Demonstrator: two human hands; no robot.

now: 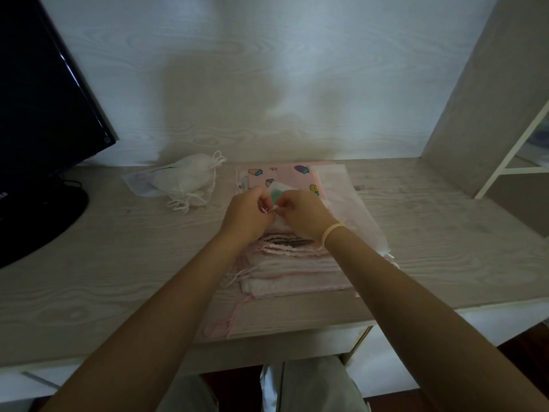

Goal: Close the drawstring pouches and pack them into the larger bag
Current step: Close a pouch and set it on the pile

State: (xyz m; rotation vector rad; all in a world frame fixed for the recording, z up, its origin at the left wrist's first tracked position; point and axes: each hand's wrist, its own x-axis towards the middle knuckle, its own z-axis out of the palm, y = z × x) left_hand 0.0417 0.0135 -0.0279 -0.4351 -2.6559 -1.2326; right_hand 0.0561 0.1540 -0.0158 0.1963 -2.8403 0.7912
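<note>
Pale wood-grain desk [416,221]: white pouches [184,181], pink pouch stack [291,269], monitor [35,120].

A single head-worn wide-angle camera looks forward and down, close over a desk [118,263] against a wall [267,69].

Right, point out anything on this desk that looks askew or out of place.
Little stands out. One pink drawstring from the pouch stack trails to the desk edge, where it could snag. The white pouches lie in a loose heap.
</note>
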